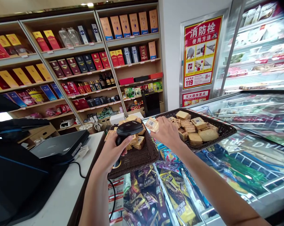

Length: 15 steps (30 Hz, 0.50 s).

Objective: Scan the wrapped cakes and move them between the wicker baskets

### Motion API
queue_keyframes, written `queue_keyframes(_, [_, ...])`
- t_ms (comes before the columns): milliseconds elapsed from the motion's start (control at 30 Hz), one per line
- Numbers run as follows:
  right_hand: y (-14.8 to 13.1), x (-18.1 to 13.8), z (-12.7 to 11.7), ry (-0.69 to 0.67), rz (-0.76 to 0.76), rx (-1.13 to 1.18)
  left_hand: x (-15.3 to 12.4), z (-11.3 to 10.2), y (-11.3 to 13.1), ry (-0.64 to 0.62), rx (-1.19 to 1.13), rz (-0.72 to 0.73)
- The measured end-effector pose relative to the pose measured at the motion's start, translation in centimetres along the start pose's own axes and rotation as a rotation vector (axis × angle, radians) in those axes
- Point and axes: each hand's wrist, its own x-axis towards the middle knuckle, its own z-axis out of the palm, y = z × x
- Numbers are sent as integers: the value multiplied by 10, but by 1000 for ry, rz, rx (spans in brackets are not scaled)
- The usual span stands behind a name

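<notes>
Clutching a scanner [130,128], the left grip [112,148] hangs over the left basket [134,159]; the right grip [167,131] pinches a packet [152,124] between that basket and the right basket [227,133], both holding similar packets [195,138].

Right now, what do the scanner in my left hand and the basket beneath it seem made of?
Scanner: probably hard plastic; it looks black, smooth and slightly glossy. Basket: dark brown, visibly woven; perhaps wicker-look plastic, though real wicker is possible.
</notes>
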Motion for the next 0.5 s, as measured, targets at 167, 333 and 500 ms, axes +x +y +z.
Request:
queue_keyframes(167, [-4, -2, -1, -30, -18, -24, 3, 5, -4, 8, 28, 28])
queue_keyframes(333, [-6, -3, -2, -50, -7, -32, 0, 4, -3, 6, 11, 40])
queue_keyframes(500, [-7, -3, -4, -83, -8, -18, 1, 5, -2, 0, 9, 35])
